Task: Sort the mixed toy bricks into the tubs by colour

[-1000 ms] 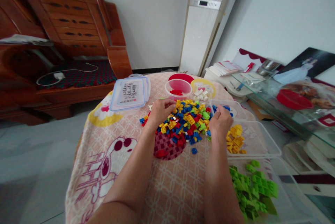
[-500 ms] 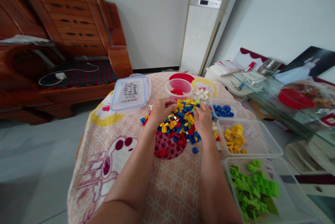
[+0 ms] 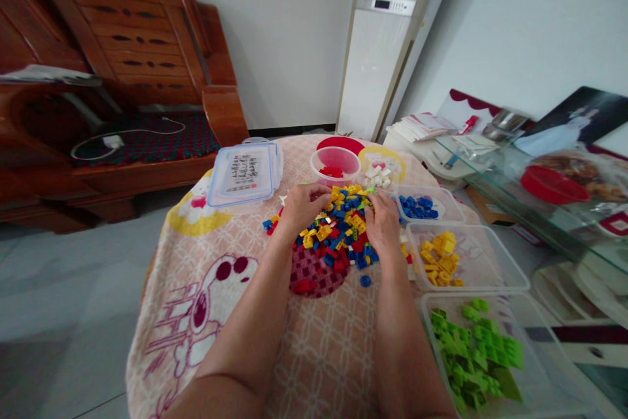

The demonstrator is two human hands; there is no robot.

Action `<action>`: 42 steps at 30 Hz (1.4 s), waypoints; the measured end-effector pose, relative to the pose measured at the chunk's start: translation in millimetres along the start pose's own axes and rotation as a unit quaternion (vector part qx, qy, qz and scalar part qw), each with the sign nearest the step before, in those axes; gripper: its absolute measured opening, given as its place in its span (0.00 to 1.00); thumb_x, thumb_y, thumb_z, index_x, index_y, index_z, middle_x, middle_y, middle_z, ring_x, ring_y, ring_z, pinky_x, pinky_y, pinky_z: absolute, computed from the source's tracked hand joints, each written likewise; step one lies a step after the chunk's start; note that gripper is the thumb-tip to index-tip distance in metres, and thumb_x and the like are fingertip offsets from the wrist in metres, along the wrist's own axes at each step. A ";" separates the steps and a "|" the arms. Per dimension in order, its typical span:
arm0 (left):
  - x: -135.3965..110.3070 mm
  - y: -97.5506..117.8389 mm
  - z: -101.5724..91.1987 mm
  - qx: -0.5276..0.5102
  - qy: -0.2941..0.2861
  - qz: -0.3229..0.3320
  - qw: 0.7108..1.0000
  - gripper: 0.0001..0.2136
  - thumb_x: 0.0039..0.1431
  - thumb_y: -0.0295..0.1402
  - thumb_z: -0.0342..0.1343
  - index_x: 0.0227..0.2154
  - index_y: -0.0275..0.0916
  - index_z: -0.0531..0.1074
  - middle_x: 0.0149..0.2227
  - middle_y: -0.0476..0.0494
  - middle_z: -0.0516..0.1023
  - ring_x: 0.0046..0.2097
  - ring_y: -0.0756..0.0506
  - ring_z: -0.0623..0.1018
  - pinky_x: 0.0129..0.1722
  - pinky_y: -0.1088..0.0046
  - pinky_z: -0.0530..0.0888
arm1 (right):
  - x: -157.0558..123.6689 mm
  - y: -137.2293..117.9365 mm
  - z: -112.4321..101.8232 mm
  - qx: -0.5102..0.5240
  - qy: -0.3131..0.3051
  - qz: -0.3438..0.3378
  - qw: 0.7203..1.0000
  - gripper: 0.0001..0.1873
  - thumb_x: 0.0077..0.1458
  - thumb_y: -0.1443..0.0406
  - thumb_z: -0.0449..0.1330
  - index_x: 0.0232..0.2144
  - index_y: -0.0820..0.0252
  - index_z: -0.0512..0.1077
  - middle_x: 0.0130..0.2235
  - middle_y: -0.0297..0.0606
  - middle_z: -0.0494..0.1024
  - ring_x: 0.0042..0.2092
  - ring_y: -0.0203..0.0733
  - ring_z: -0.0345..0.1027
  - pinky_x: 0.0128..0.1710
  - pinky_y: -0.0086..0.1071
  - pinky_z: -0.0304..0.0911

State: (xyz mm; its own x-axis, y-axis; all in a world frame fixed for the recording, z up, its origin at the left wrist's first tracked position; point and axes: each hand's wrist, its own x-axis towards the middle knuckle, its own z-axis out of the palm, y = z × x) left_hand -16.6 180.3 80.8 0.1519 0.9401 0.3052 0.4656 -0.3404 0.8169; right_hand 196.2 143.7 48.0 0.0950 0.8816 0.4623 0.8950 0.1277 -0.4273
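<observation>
A heap of small mixed bricks [image 3: 338, 236] in red, blue, yellow and green lies on a patterned cloth [image 3: 324, 353] over a round table. My left hand [image 3: 300, 207] rests on the heap's far left edge, its fingers curled down into the bricks. On the heap's right side is my right hand [image 3: 381, 223], fingers also bent over the bricks. What either hand pinches is hidden by the fingers.
Clear tubs stand to the right: blue bricks [image 3: 420, 207], yellow bricks [image 3: 439, 262], green bricks [image 3: 471, 347]. A red-tinted bowl [image 3: 336, 163] holds red bricks, with white bricks [image 3: 377, 176] beside it. A clear lid [image 3: 243, 174] lies far left. A wooden bench and a glass table flank the table.
My right hand has moved left from the tub of blue bricks back onto the heap and then shifted only slightly. My left hand has stayed in place.
</observation>
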 end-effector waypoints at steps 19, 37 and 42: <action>-0.1 1.8 -0.6 0.006 -0.003 0.002 1.000 0.14 0.56 0.37 0.57 0.39 0.37 0.83 0.27 0.45 0.82 0.28 0.48 0.77 0.27 0.76 0.70 | 4.9 9.1 -14.1 0.019 0.058 0.035 0.998 0.18 0.62 0.65 0.50 0.37 0.61 0.81 0.40 0.47 0.82 0.45 0.48 0.72 0.51 0.37 0.64; 0.1 0.8 1.0 -0.006 -0.003 0.001 1.000 0.14 0.57 0.37 0.57 0.39 0.37 0.83 0.27 0.45 0.82 0.29 0.47 0.78 0.29 0.75 0.72 | 3.2 14.1 3.8 0.001 0.034 0.036 0.999 0.13 0.56 0.72 0.52 0.34 0.61 0.77 0.41 0.48 0.79 0.48 0.50 0.69 0.56 0.43 0.61; 0.0 0.0 1.5 -0.005 -0.003 0.001 1.000 0.13 0.57 0.37 0.58 0.39 0.37 0.83 0.28 0.45 0.83 0.28 0.48 0.78 0.29 0.75 0.72 | 3.8 12.3 1.1 0.033 0.050 0.043 0.997 0.10 0.56 0.72 0.52 0.31 0.59 0.73 0.38 0.46 0.78 0.46 0.50 0.68 0.53 0.42 0.61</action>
State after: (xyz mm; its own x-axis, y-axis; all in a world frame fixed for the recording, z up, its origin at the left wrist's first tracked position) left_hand -15.3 180.3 80.0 0.1575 0.9393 0.3048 0.4569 -0.3430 0.8207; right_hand 207.1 149.1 43.7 0.2152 0.8414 0.4958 0.8512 0.0873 -0.5175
